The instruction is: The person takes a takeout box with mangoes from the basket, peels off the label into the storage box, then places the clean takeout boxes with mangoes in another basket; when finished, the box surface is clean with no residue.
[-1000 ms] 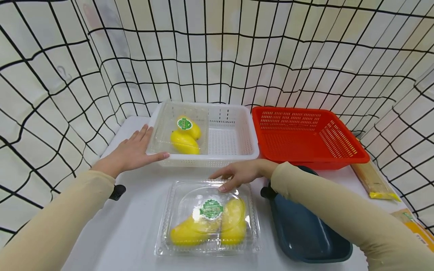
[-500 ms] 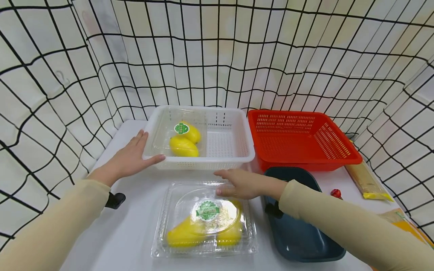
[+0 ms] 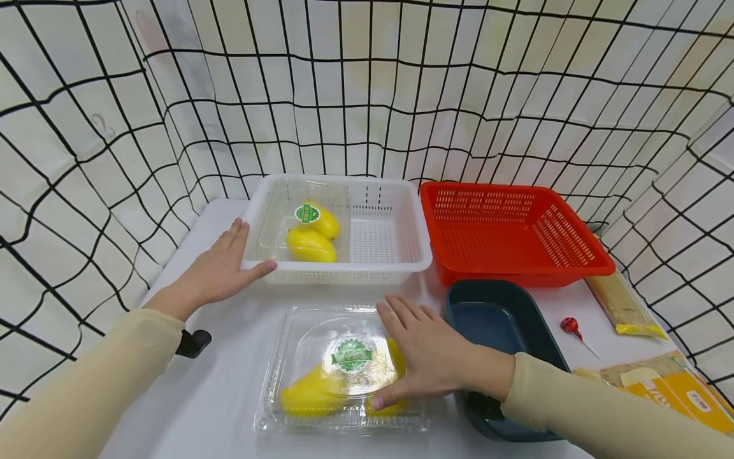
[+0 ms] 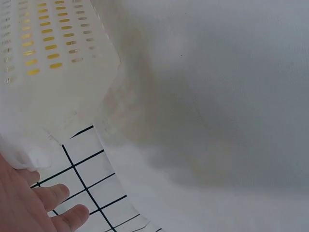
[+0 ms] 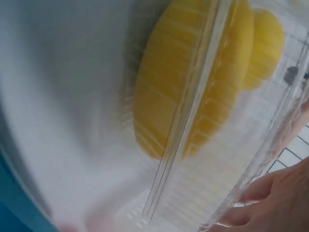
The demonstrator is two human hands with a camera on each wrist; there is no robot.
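Yellow mangoes [image 3: 312, 392] sit in the clear clamshell [image 3: 312, 347] your spread right hand [image 3: 432, 357] apparently just touches; your left hand [image 3: 215, 274], also spread, rests against the white basket [image 3: 344, 268].

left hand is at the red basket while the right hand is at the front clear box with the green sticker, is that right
Not quite: the left hand is at the white basket, not the red basket, as the head view shows. The right hand is indeed at the front clear box with the green sticker.
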